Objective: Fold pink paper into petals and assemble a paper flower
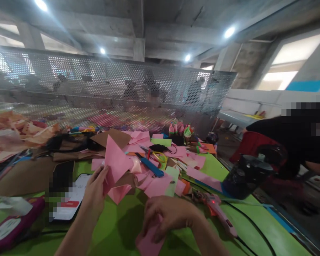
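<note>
My left hand (97, 179) is closed on a folded pink paper sheet (116, 161), held upright with its pointed corner up. At the front of the green table, my right hand (166, 213) has its fingers bent down around a second piece of pink paper (151, 241), which lies low near the tabletop. Between the hands lies a folded pink paper piece (120, 193). A pink hot glue gun (214, 208) with a red light rests right of my right hand. Beside my left forearm is a phone (72, 199) with a lit screen.
A blue utility knife (152, 167) lies among pink paper scraps. Several finished paper ice-cream cones (187, 132) stand at the back. A dark lidded container (242, 177) is at the right edge, with a cable near it. A perforated metal panel (109, 92) closes the back. Another person (290, 135) sits at right.
</note>
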{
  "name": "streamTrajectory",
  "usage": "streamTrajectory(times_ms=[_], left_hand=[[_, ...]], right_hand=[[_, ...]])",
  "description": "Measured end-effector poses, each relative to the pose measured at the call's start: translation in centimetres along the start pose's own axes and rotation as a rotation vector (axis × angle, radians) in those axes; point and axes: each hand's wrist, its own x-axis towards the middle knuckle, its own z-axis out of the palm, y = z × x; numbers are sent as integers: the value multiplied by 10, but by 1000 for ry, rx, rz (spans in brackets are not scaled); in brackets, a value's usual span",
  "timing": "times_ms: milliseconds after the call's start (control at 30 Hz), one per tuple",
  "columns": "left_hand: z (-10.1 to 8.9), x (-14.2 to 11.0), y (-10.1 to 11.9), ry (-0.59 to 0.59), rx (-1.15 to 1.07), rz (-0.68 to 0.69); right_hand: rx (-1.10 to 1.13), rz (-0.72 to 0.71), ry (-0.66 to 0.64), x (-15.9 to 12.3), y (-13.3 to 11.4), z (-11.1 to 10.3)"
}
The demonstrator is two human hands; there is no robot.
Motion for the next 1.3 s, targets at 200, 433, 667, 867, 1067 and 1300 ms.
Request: streamTrajectory(times_ms=[200, 433, 667, 867, 1067, 1300], left_hand=[[6, -8, 10, 3, -103, -73], [7, -9, 5, -19, -138, -128], [8, -8, -6, -66, -84, -163], [9, -10, -7, -82, 5, -199], [10, -19, -11, -182, 136, -182], [13, -29, -18, -477, 382, -45]], right_hand=[[-190, 207, 252, 1, 10, -4], [-276, 374, 281, -4, -1, -1], [-164, 397, 316, -8, 1, 0], [-330, 497, 1097, -13, 16, -24], [72, 251, 1122, -10, -1, -22], [542, 140, 916, 9, 0, -7]])
